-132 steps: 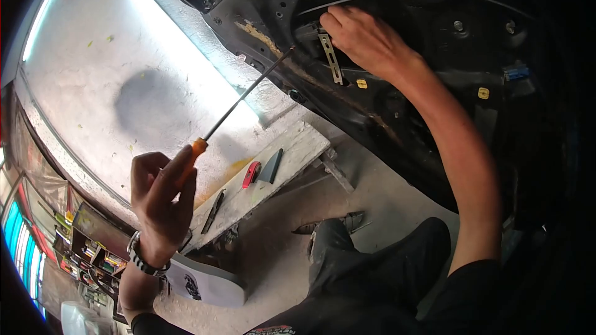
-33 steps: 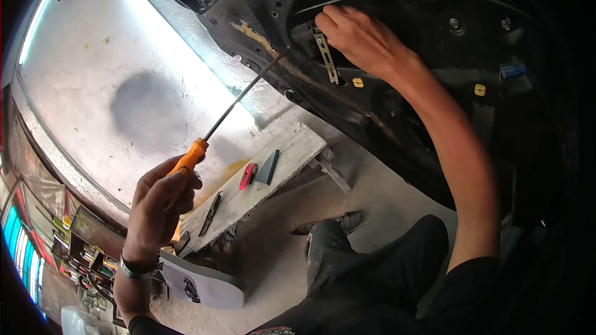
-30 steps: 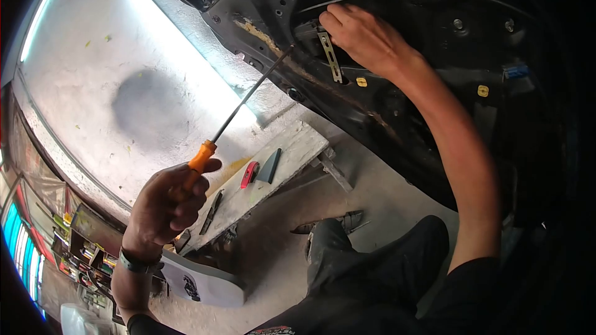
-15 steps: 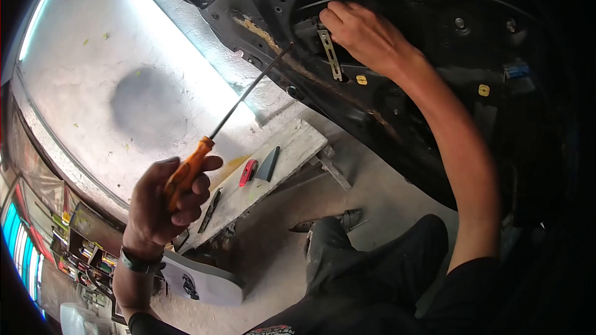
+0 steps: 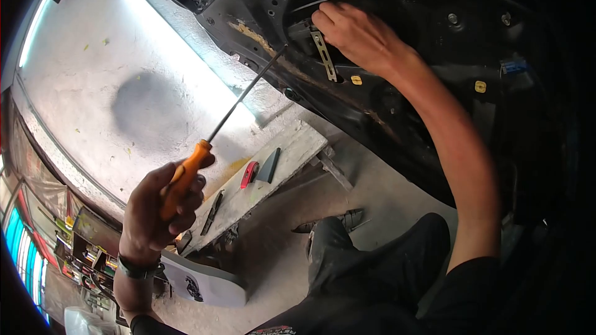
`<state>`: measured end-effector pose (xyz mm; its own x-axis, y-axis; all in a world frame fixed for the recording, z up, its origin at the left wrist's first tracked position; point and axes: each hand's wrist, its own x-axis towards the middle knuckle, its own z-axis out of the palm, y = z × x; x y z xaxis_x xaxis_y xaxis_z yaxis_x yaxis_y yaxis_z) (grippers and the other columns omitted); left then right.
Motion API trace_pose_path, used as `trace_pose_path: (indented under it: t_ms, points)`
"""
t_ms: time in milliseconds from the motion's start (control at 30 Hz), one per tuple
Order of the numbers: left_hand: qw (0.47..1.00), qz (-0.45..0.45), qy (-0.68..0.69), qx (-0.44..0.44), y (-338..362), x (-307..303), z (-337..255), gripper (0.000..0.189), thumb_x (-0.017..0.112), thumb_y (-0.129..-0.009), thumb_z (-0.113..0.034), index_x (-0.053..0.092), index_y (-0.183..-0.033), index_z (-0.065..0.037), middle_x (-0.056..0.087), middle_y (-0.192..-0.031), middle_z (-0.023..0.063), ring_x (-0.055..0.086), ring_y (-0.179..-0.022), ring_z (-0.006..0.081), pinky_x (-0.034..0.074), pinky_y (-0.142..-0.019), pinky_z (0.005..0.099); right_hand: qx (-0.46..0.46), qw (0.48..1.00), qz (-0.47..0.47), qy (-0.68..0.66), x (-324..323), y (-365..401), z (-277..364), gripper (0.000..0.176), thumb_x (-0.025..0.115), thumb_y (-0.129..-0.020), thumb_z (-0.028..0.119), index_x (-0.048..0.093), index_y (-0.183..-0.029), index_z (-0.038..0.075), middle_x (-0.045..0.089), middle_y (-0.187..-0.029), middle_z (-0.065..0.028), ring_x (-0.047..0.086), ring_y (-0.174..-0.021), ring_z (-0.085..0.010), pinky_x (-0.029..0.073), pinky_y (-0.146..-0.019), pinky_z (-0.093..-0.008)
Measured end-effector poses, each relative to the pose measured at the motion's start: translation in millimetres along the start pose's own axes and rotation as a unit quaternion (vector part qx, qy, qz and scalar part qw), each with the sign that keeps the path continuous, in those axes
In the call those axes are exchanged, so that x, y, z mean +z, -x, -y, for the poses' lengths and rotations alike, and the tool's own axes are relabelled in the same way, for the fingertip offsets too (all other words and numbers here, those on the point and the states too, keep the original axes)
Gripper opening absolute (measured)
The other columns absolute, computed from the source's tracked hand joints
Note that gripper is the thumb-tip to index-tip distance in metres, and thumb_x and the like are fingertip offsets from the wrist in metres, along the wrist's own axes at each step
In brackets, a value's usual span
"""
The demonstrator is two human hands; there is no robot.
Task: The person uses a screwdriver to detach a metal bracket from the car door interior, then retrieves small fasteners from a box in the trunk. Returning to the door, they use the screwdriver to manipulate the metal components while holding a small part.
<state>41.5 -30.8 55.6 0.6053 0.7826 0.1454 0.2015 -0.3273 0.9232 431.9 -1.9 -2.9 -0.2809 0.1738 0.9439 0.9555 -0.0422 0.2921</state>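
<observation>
My left hand [image 5: 158, 201] is closed around the orange handle of a screwdriver [image 5: 186, 177]. Its long dark shaft slants up to the right, and in the view the tip overlaps the edge of a black car door [image 5: 410, 56] stripped of its trim. Up at the door's opening, my right hand [image 5: 357, 34] has its fingers curled in beside a dark part; whatever they grip is hidden. Just below those fingers hangs a slotted metal bracket [image 5: 324, 56]. A yellow clip [image 5: 356, 80] sits to the right of the bracket's lower end.
A worn wooden bench [image 5: 292, 142] bears a red tool [image 5: 249, 174], a dark wedge-shaped piece [image 5: 269, 164] and a black slim object [image 5: 212, 212]. Below stands a white panel [image 5: 211, 285]. A lit tube [image 5: 186, 49] runs along the pale wall. Cluttered shelves [image 5: 93, 242] are at left.
The left hand's fingers have shifted slightly on the screwdriver handle. The right hand stays by the bracket, and the door appears slightly further left in the view.
</observation>
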Motion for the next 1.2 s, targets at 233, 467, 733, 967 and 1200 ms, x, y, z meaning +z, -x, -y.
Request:
trace_pose_path:
  t_ms: [233,467,733,967,1200]
  points:
    - [0.707,-0.127,-0.601,0.351,-8,15,7,0.046,0.063,-0.085,0.009,0.060,-0.129,-0.001,0.071,-0.104,0.0161,0.067,-0.073,0.0204,0.055,-0.068,0.0327,-0.009,1.000,-0.002,0.025,4,1,-4,0.012,0.058,-0.082,0.001,0.058,-0.093,0.005,0.061,-0.096,-0.0108,0.068,-0.088,-0.0280,0.060,-0.076,-0.0373]
    - [0.998,0.005,0.036,0.045,1,-4,0,0.043,0.052,-0.098,-0.014,0.051,-0.137,0.006,0.064,-0.095,0.0058,0.048,-0.063,0.0055,0.042,-0.052,0.0213,0.009,1.000,0.004,0.007,3,0,-1,0.012,0.058,-0.082,0.001,0.058,-0.093,0.005,0.062,-0.097,-0.0106,0.068,-0.087,-0.0285,0.061,-0.075,-0.0378]
    - [0.930,-0.042,-0.356,0.085,-4,4,-6,0.035,0.051,-0.100,-0.012,0.054,-0.131,0.005,0.066,-0.088,0.0079,0.055,-0.062,0.0086,0.047,-0.052,0.0260,-0.003,1.000,0.006,0.017,2,0,-3,0.011,0.059,-0.081,0.001,0.058,-0.092,0.004,0.061,-0.094,-0.0107,0.068,-0.088,-0.0284,0.061,-0.075,-0.0380]
    - [0.960,-0.019,-0.237,0.146,-3,-1,3,0.047,0.057,-0.096,-0.015,0.048,-0.138,0.003,0.060,-0.081,0.0075,0.054,-0.060,0.0148,0.048,-0.050,0.0284,0.004,1.000,-0.003,0.000,2,0,-1,0.011,0.058,-0.082,0.001,0.057,-0.092,0.004,0.061,-0.095,-0.0115,0.068,-0.089,-0.0281,0.060,-0.076,-0.0378]
    - [0.957,0.122,0.217,-0.151,-8,-8,-8,0.048,0.046,-0.104,-0.027,0.044,-0.140,0.003,0.055,-0.077,0.0036,0.039,-0.045,0.0067,0.035,-0.038,0.0192,0.001,1.000,0.008,0.001,3,0,-1,0.012,0.058,-0.082,0.000,0.058,-0.093,0.004,0.062,-0.097,-0.0118,0.068,-0.090,-0.0288,0.060,-0.076,-0.0380]
